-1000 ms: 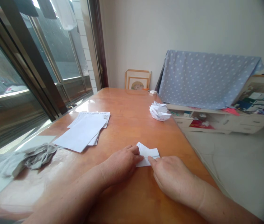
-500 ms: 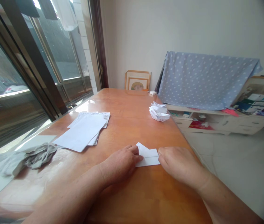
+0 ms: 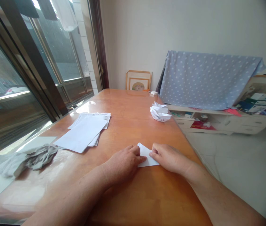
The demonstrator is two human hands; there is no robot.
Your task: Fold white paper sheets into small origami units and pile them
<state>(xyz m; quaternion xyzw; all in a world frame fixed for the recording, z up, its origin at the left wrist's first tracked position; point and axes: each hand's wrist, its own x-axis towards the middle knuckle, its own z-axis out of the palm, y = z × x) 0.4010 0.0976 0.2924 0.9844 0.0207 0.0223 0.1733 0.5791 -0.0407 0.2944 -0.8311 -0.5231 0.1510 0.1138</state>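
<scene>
A small folded sheet of white paper [image 3: 145, 153] lies on the wooden table [image 3: 128, 106], its upper left corner rising to a point. My left hand [image 3: 125, 160] is closed at its left edge, the thumb pressing on the paper. From the right, my right hand [image 3: 164, 155] pinches the upper right part, thumb and curled fingers on the paper, and covers that corner. Farther along the right side of the table sit several folded white paper boats [image 3: 160, 113], nested in a pile.
Loose white paper sheets [image 3: 82, 133] lie in a stack on the left of the table. Nearer me is a crumpled grey cloth [image 3: 41, 157]. A small white box [image 3: 153, 93] stands at the far edge. A low white cabinet [image 3: 231, 124] is beyond the table's right edge.
My right hand has moved left and slightly up over the paper, and the paper's upper right corner is now folded inward. My left hand stays almost in place, holding the left side.
</scene>
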